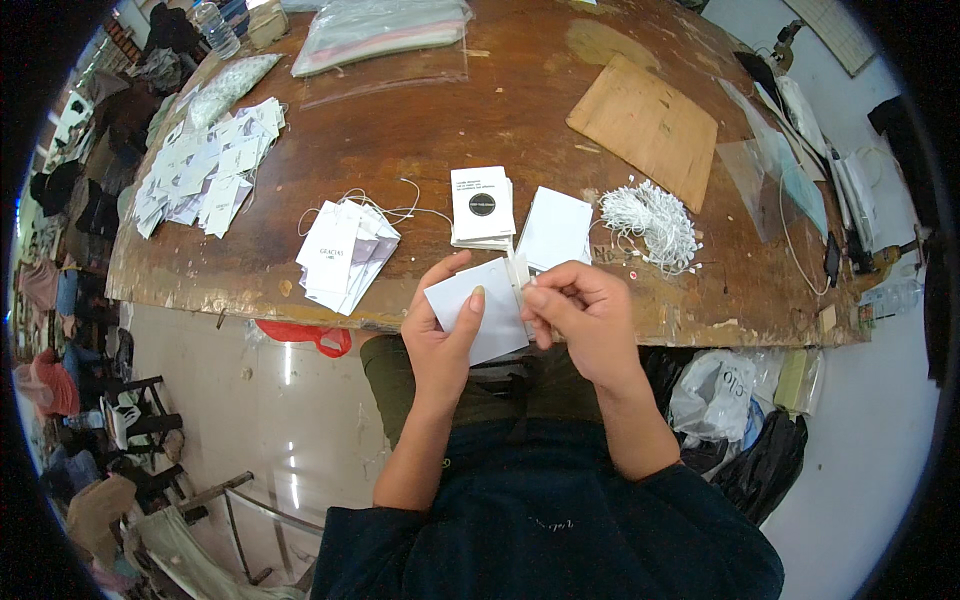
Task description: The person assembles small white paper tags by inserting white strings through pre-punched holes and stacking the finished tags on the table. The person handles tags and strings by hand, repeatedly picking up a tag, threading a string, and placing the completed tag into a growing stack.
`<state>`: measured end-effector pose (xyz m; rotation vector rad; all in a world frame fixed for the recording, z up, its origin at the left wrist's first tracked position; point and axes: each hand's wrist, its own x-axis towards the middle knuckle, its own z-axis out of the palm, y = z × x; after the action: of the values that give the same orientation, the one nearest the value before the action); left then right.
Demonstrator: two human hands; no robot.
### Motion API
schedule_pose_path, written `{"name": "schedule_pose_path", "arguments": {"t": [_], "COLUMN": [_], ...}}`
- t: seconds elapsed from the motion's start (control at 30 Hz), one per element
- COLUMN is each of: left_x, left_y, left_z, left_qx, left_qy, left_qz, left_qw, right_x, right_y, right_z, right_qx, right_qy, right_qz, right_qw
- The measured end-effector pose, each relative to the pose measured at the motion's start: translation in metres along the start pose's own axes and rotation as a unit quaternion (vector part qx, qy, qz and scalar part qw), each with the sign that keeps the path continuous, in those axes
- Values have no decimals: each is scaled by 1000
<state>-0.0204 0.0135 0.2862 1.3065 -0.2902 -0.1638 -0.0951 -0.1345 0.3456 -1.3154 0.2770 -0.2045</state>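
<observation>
Just off the table's near edge, my left hand (438,345) grips a blank white card tag (490,305), its thumb flat on the face. My right hand (592,312) is closed in a pinch at the card's right edge, beside a narrow white strip (519,270); what lies between the fingertips is too small to make out. Beyond the hands stand a stack of printed white tags (481,190) and a stack of blank white cards (556,225). To their right lies a heap of white tag strings (648,222). Several strung tags (345,255) are piled to the left.
A large heap of tags (215,165) covers the table's far left, near a clear bag (235,88). Plastic sleeves (385,30) lie at the back. A thin wooden board (645,130) rests at the right. Plastic bags (712,395) sit below the table's right side.
</observation>
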Motion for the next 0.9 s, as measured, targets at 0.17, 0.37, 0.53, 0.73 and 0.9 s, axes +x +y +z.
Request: {"name": "schedule_pose_path", "arguments": {"t": [0.17, 0.37, 0.53, 0.73, 0.9], "left_x": [-1, -2, -6, -4, 0], "left_y": [5, 8, 7, 6, 3], "left_z": [-3, 1, 2, -5, -4], "left_qx": [-4, 55, 56, 233, 272], "left_qy": [57, 12, 20, -6, -11], "left_qz": [-7, 22, 22, 209, 309], "left_qw": [998, 998, 998, 950, 911], "right_x": [5, 12, 15, 18, 16], "right_y": [-6, 3, 10, 9, 12], "right_z": [-1, 13, 19, 13, 8], "right_qx": [-173, -364, -413, -440, -392], "right_qy": [126, 29, 15, -12, -2], "right_qz": [-139, -230, -259, -272, -249], "right_qw": [967, 902, 873, 856, 885]}}
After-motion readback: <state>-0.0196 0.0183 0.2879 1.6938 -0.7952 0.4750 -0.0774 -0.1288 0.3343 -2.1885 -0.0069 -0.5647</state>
